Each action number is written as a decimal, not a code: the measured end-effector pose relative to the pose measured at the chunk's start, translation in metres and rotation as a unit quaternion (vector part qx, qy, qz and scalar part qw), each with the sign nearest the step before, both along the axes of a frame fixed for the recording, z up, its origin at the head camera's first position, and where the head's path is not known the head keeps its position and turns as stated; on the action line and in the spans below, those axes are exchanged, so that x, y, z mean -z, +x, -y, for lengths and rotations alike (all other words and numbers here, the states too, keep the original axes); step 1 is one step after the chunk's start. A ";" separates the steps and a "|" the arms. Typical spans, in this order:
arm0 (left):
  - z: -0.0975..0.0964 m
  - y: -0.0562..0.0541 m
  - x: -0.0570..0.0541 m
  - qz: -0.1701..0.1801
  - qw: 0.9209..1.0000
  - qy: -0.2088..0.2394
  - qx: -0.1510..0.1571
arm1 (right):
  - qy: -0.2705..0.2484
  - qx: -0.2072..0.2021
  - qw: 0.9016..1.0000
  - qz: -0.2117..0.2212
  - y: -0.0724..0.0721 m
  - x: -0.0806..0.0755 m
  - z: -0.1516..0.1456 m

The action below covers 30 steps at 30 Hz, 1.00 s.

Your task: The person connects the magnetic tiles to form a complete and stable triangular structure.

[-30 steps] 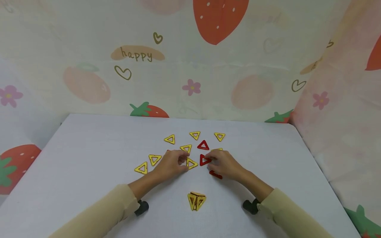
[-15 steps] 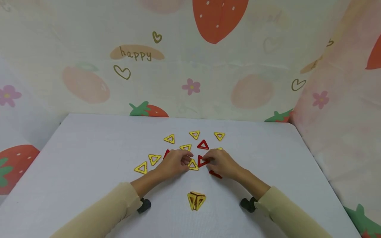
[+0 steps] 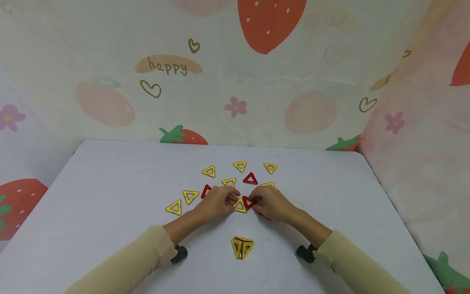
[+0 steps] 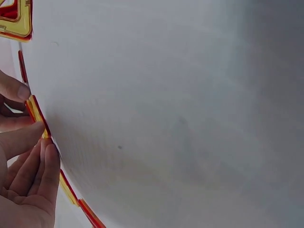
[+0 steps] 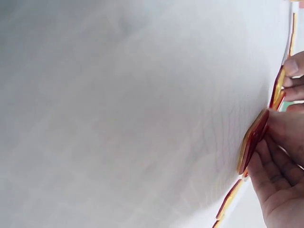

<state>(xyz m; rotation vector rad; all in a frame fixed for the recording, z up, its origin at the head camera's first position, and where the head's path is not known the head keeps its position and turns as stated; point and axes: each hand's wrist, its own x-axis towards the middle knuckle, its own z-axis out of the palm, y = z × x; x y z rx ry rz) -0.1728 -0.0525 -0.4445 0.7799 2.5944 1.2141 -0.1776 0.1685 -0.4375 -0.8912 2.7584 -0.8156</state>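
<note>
A: Status?

B: Early stage, I'd say. One small yellow block (image 3: pixel 241 247) is put together, standing on the white table (image 3: pixel 121 183) on the near side, well apart from the rest. No other finished block in view.

A: Hands?

B: Both busy. Left hand (image 3: pixel 216 202) pinches a yellow triangle (image 3: pixel 241 210) between thumb and fingers. Right hand (image 3: pixel 273 203) pinches a red triangle (image 3: pixel 244 203), which looks tilted in the right wrist view.

A: Those two joined?

B: Can't tell. Edges meet or overlap midway between the hands in the head view. My read: pairing up, not confirmed as attached.

A: What's left?

B: Seven loose yellow triangles (image 3: pixel 180 207) lying flat, beyond and left of the hands, one partly behind the right hand. Two loose red triangles (image 3: pixel 250 182), one partly behind the left hand. Sliver of red under the right hand too; can't tell if it's flat or propped.

A: So most pieces unused?

B: Looks like it.
</note>
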 end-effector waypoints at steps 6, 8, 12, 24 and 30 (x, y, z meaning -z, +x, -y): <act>0.002 0.001 -0.001 0.004 1.000 0.000 0.006 | -0.003 -0.015 1.000 0.004 -0.001 0.000 -0.003; 0.003 0.001 -0.002 0.003 1.000 -0.001 0.006 | -0.001 -0.014 1.000 0.008 -0.001 0.000 -0.003; 0.003 0.001 -0.002 0.003 1.000 -0.001 0.006 | 0.001 -0.010 1.000 0.015 -0.001 0.000 -0.002; 0.003 0.000 -0.001 -0.012 1.000 -0.013 0.012 | -0.003 0.004 1.000 0.016 0.000 0.001 0.001; 0.003 0.000 -0.002 -0.041 0.998 -0.026 0.031 | 0.003 0.008 1.000 0.018 0.000 -0.001 0.003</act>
